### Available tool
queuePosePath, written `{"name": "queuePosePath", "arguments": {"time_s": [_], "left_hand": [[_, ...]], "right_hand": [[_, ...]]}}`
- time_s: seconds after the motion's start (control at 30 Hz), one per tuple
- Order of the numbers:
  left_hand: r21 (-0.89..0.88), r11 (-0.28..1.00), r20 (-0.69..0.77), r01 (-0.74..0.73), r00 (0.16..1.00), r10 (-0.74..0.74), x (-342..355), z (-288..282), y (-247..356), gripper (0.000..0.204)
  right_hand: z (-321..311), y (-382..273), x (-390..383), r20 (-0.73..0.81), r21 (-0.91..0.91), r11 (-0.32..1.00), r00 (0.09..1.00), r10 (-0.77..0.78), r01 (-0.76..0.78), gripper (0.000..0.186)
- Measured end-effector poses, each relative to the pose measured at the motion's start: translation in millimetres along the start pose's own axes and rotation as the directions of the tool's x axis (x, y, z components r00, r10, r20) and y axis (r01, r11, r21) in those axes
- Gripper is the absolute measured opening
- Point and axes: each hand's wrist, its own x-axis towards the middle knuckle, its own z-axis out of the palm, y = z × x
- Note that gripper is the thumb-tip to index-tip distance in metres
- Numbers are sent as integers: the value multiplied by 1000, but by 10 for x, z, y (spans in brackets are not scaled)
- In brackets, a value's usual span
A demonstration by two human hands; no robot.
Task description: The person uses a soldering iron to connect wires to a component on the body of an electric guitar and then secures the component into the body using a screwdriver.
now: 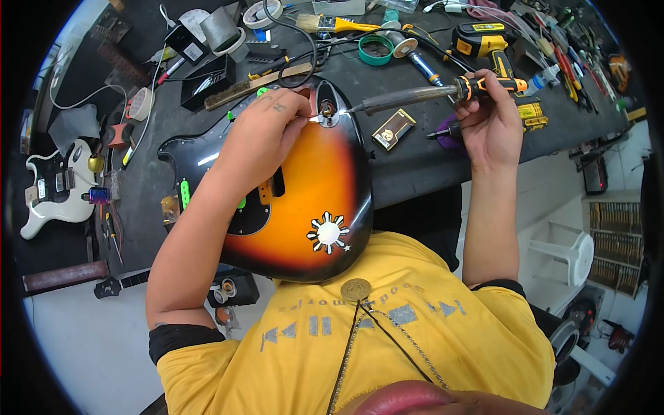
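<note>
An electric guitar body (311, 180) with a sunburst finish lies on the bench edge against me. My right hand (490, 128) grips a soldering iron (408, 99) by its orange and black handle. The iron points left, its tip close to the jack socket (326, 113) at the guitar's edge; contact is unclear. Over the dark pickguard reaches my left hand (273, 124), its fingertips pinched together beside the socket. A thin pale piece shows at those fingertips, too small to name. A white sun sticker (328, 234) is on the guitar's lower part.
Right of the guitar lie a small dark box (393, 129) and a screwdriver (446, 130). Behind are a green-rimmed tin (375, 50), a yellow drill (484, 43) and a brush (339, 25). A white guitar body (62, 187) lies left; cables cross the bench (408, 169).
</note>
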Motion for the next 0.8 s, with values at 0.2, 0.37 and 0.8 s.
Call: {"name": "queuePosePath", "arguments": {"time_s": [0.2, 0.37, 0.8], "left_hand": [[-74, 982, -100, 172, 979, -179, 4, -69, -12, 20], [92, 996, -72, -19, 997, 25, -41, -100, 32, 19], [44, 992, -18, -121, 992, 122, -59, -64, -47, 20]], "right_hand": [[43, 23, 10, -2, -18, 1000, 1000, -11, 11, 15], [111, 65, -18, 4, -45, 999, 1000, -14, 14, 15], [75, 75, -110, -14, -66, 998, 1000, 2, -3, 13]]}}
